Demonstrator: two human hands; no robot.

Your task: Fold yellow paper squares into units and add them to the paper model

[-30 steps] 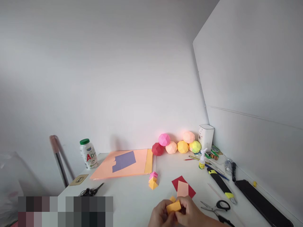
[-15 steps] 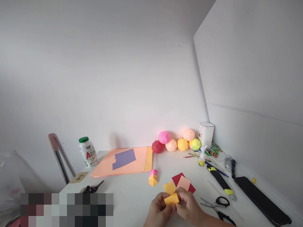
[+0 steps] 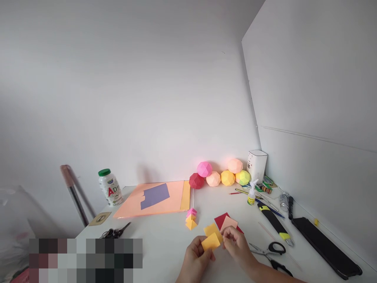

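Observation:
My left hand (image 3: 196, 255) pinches a yellow-orange piece of paper (image 3: 211, 241) between thumb and fingers, above the desk. Just right of that paper is my right hand (image 3: 238, 245), apart from it, its fingers curled together; whether anything is in them I cannot make out. Behind the hands lie a yellow paper square (image 3: 211, 228), a pink paper square (image 3: 229, 223) and dark red paper (image 3: 220, 220), overlapping and partly covered by my right hand. A short row of folded pink and yellow paper pieces (image 3: 191, 220) stands farther back on the left.
Black-handled scissors (image 3: 272, 251), a utility knife (image 3: 273, 222), a glue bottle (image 3: 251, 196) and a long black case (image 3: 326, 245) lie to the right. Faceted paper balls (image 3: 227, 178) line the wall. At left are peach sheets (image 3: 129, 204), a white bottle (image 3: 110, 188) and dark scissors (image 3: 116, 232).
My right hand has let go of the yellow-orange paper and moved slightly right. The paper, folded narrow before, now shows a wider face in my left hand.

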